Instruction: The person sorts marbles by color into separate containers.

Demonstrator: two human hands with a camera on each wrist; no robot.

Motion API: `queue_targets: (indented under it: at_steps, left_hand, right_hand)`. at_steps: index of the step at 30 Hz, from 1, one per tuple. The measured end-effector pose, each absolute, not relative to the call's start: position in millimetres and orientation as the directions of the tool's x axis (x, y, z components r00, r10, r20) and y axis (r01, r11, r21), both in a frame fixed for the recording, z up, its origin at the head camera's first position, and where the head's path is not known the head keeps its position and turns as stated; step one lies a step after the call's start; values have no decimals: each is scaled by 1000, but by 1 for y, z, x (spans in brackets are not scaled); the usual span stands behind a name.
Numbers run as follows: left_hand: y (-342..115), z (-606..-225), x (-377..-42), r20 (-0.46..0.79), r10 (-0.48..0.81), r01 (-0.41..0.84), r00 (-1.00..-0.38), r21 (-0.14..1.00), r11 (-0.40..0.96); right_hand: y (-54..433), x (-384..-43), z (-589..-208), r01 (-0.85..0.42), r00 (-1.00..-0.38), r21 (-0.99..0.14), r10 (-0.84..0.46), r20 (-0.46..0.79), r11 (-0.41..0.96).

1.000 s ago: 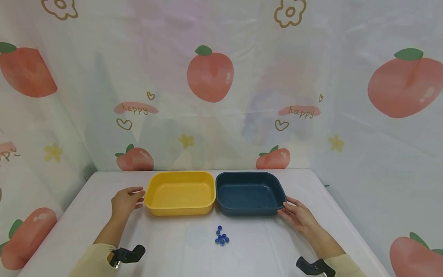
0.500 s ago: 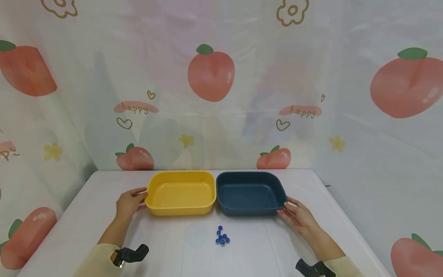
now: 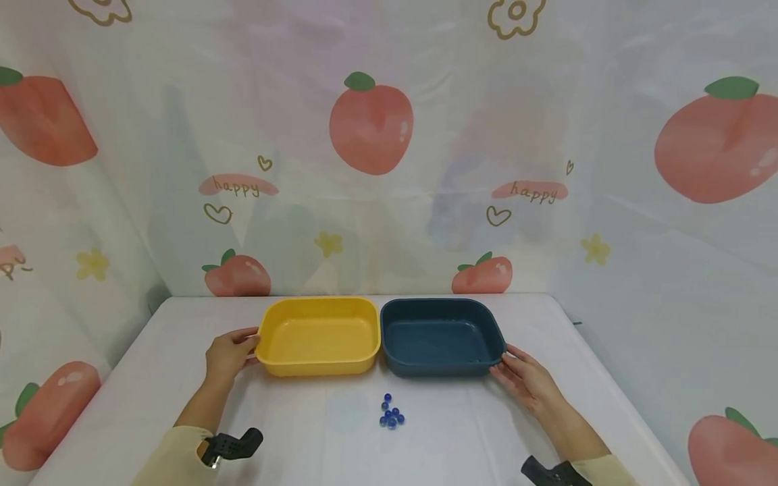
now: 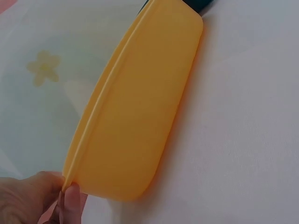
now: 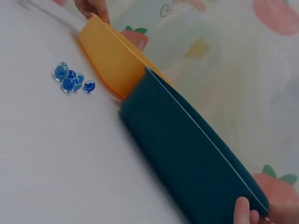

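Side by side on the table stand a yellow plastic bin (image 3: 319, 369) and a dark blue plastic bin (image 3: 444, 370), their adjoining ends meeting. At the yellow bin's left end, my left hand (image 3: 226, 354) pinches the rim; in the left wrist view its fingers (image 4: 72, 203) lie on either side of that rim. My right hand (image 3: 530, 379) grips the right front corner of the blue bin, fingers (image 5: 241, 210) against the outer wall near the rim in the right wrist view. In front of the bins lie several blue glass marbles (image 3: 392, 423), loosely clustered.
A white cloth covers the table (image 3: 304, 432). Behind and at both sides hangs a curtain (image 3: 377, 236) printed with peaches, flowers and the word "happy". Each wrist carries a black camera mount (image 3: 234, 445).
My left hand has moved right and taken hold of the yellow bin's rim. The right hand stays on the blue bin. The marbles lie as before; the head view has tilted slightly.
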State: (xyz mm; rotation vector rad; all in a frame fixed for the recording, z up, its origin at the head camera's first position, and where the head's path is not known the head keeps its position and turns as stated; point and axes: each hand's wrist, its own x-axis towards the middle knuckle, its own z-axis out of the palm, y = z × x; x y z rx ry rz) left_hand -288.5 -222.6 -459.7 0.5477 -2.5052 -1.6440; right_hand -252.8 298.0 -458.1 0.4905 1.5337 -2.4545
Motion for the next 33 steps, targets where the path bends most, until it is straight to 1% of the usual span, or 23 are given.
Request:
queue_targets:
  at_steps: [6, 14, 22, 25, 29, 33]
  left_hand:
    - [-223, -461, -290, -88, -340, -225, -936, 894, 388]
    - [-225, -461, -289, -98, -335, -229, -937, 897, 377]
    - [-226, -461, -289, -108, -337, -242, -935, 891, 385]
    - [-226, -461, -289, -112, -333, -245, -936, 887, 391]
    - [-227, -461, -290, -115, -329, -248, -937, 884, 397]
    - [-226, -459, -289, -122, -332, -255, -935, 883, 393]
  right_hand:
    - [294, -241, -462, 350, -921, -850, 24, -390, -395]
    - [271, -221, -468, 311, -939, -892, 39, -342, -329]
    - [243, -213, -470, 273, -958, -948, 45, -284, -162]
    - [236, -211, -470, 252, -967, -962, 13, -255, -106]
    - [227, -209, -472, 226, -974, -971, -31, -224, -77]
    - [218, -208, -474, 220, -975, -975, -27, -219, -41]
